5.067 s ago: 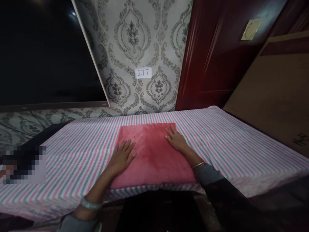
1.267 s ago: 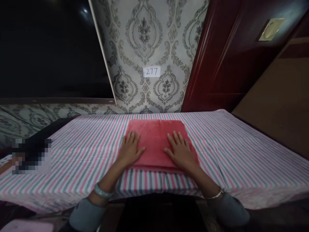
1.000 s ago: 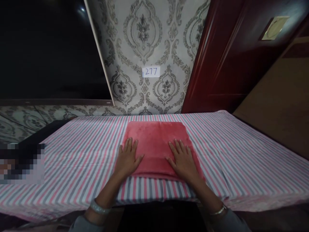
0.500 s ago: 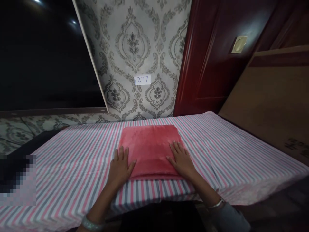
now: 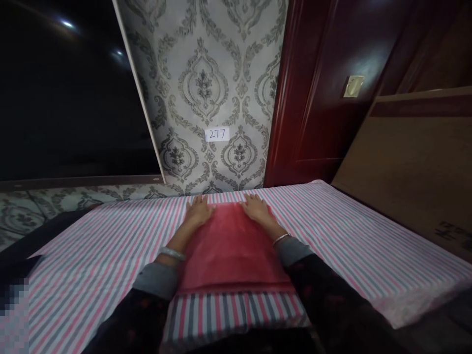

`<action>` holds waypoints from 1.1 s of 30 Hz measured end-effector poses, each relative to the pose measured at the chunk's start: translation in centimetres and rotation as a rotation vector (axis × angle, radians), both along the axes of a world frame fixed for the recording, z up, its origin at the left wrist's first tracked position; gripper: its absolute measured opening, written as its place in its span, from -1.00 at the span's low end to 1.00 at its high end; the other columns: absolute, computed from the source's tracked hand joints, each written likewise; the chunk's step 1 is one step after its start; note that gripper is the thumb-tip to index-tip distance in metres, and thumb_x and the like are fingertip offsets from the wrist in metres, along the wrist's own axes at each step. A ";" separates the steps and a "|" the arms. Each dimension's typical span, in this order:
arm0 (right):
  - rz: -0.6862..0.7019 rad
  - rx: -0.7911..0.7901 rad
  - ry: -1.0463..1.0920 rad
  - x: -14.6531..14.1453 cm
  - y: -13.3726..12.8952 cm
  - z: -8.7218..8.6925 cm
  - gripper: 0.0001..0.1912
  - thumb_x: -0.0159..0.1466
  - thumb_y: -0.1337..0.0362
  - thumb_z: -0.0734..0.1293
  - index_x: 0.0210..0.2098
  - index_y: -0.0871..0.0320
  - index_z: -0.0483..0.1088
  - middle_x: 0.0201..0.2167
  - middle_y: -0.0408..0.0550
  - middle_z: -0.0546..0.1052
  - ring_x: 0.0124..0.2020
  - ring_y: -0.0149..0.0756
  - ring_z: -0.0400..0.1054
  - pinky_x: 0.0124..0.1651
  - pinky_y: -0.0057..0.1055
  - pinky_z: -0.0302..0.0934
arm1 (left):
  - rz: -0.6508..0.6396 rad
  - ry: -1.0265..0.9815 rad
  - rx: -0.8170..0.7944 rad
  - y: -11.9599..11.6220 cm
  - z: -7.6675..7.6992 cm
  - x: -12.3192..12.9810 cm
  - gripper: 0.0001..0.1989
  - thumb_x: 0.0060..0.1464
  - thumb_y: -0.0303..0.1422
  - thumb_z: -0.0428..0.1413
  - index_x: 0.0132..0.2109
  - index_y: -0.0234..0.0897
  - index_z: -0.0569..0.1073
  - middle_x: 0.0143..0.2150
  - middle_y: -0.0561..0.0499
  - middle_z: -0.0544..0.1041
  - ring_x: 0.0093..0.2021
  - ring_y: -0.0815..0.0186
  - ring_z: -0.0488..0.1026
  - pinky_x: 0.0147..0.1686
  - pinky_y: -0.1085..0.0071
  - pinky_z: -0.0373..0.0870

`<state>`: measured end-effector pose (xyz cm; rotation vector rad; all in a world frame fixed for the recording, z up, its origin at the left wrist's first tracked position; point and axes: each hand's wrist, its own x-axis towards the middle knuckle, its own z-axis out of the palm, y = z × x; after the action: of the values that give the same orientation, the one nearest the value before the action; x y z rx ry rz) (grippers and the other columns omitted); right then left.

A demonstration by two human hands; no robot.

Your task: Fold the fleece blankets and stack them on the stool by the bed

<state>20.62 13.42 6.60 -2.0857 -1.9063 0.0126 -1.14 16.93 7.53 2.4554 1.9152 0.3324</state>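
Observation:
A folded pinkish-red cloth [image 5: 232, 250] lies flat near the front edge of the striped table cover [image 5: 332, 236], its folded layers showing along the near side. At its far left corner rests my left hand [image 5: 199, 210], palm down with fingers apart. My right hand [image 5: 256, 207] lies at the far right corner, fingers likewise spread and flat. Both hands touch the cloth and neither grips it. My forearms cover parts of the cloth's left and right sides.
A large dark screen [image 5: 73, 98] hangs on the left of the patterned wall, with a paper label [image 5: 217, 133] reading 277 beside it. A dark red door panel [image 5: 306, 113] and a big cardboard box [image 5: 409, 162] stand at the right.
Both hands have slid forward from the near sides of the cloth to its far corners, staying flat. The cloth appears still folded; the camera view has tilted slightly upward.

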 end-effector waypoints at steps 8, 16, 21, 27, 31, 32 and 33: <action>0.039 0.067 -0.036 -0.8 1.4 -6.0 -0.51 0.46 0.09 0.06 0.25 0.17 0.30 0.21 0.15 0.41 0.26 0.02 0.16 0.31 0.05 -0.19 | 0.009 0.053 0.166 1.0 -6.7 -0.2 -0.46 0.31 -0.15 -0.17 0.29 -0.35 0.28 0.30 -0.33 0.33 0.33 -0.06 0.17 0.25 -0.16 0.04; 0.034 0.108 0.072 -0.3 1.4 -5.0 -0.54 0.46 0.11 0.06 0.17 0.15 0.39 0.17 0.07 0.45 0.20 -0.02 0.20 0.32 -0.02 -0.13 | 0.005 0.066 0.159 1.8 -6.2 -0.2 -0.46 0.32 -0.16 -0.20 0.30 -0.35 0.27 0.31 -0.31 0.32 0.33 -0.04 0.18 0.25 -0.17 0.05; 0.030 0.097 0.119 -0.2 1.4 -5.0 -0.53 0.45 0.10 0.07 0.18 0.15 0.38 0.18 0.09 0.44 0.22 0.02 0.19 0.33 0.00 -0.12 | 0.015 0.040 0.194 1.6 -6.1 -0.2 -0.47 0.31 -0.21 -0.21 0.26 -0.41 0.31 0.27 -0.32 0.37 0.30 -0.04 0.23 0.23 -0.10 0.11; 0.018 0.068 0.234 0.8 2.5 -4.0 -0.61 0.39 0.09 0.20 0.06 0.13 0.48 0.12 0.10 0.49 0.20 0.03 0.23 0.31 -0.02 -0.08 | 0.009 0.043 0.218 1.6 -5.9 -0.3 -0.47 0.31 -0.21 -0.20 0.24 -0.46 0.33 0.26 -0.35 0.38 0.27 -0.06 0.25 0.22 -0.13 0.11; -0.119 0.070 0.413 5.2 3.1 -3.2 -0.68 0.38 0.23 0.21 -0.01 0.21 0.50 0.12 0.20 0.47 0.18 0.02 0.27 0.20 -0.10 0.10 | 0.028 0.068 0.241 1.7 -6.1 -0.3 -0.49 0.32 -0.21 -0.19 0.21 -0.44 0.35 0.23 -0.32 0.41 0.25 -0.04 0.28 0.21 -0.08 0.12; -0.161 0.063 0.473 6.6 3.0 -3.3 -0.69 0.40 0.25 0.20 -0.03 0.24 0.50 0.08 0.23 0.48 0.14 -0.01 0.32 0.15 -0.13 0.17 | 0.032 0.075 0.250 1.7 -6.2 -0.3 -0.50 0.31 -0.21 -0.18 0.21 -0.43 0.36 0.23 -0.31 0.42 0.24 -0.03 0.28 0.21 -0.06 0.13; -0.194 0.049 0.536 7.9 2.9 -3.6 -0.70 0.41 0.25 0.20 -0.07 0.26 0.50 0.02 0.23 0.51 0.06 -0.06 0.38 0.08 -0.18 0.23 | 0.034 0.080 0.259 1.7 -6.2 -0.3 -0.50 0.31 -0.21 -0.17 0.20 -0.43 0.36 0.22 -0.31 0.43 0.23 -0.02 0.29 0.20 -0.04 0.14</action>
<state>28.54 16.31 3.02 -1.9681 -1.3707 0.4311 -1.43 18.59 1.31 2.6318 2.0674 0.5229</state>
